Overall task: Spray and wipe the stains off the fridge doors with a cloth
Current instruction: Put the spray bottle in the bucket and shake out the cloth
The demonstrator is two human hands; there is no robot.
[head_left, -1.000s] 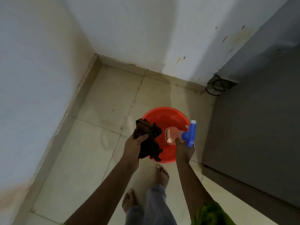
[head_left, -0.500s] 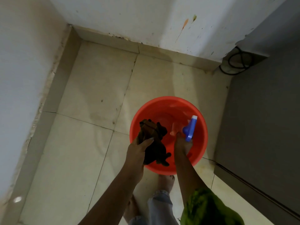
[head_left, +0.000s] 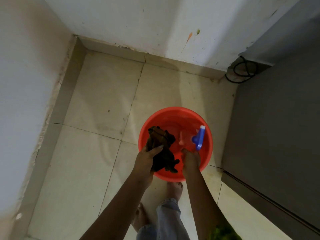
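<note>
**Cloth and spray bottle at the bucket — fridge untouched**

Cloth (head_left: 161, 149), dark and crumpled, is gripped in the left hand (head_left: 147, 159) at lower centre of frame, over the red bucket (head_left: 174, 109). The right hand (head_left: 191, 158) is curled round the spray bottle (head_left: 199, 138), whose blue trigger head sits inside the bucket's outline. The grey fridge (head_left: 277, 127) fills the right edge; no stains can be made out from here. Judged step: handling supplies at the bucket — no spraying yet. The next move likely calls for lifting both clear, turning right and aiming the nozzle at a door.

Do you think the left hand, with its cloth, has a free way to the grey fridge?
Probably not directly: the right hand and spray bottle sit between the left hand, gripping the cloth, and the fridge.
</note>
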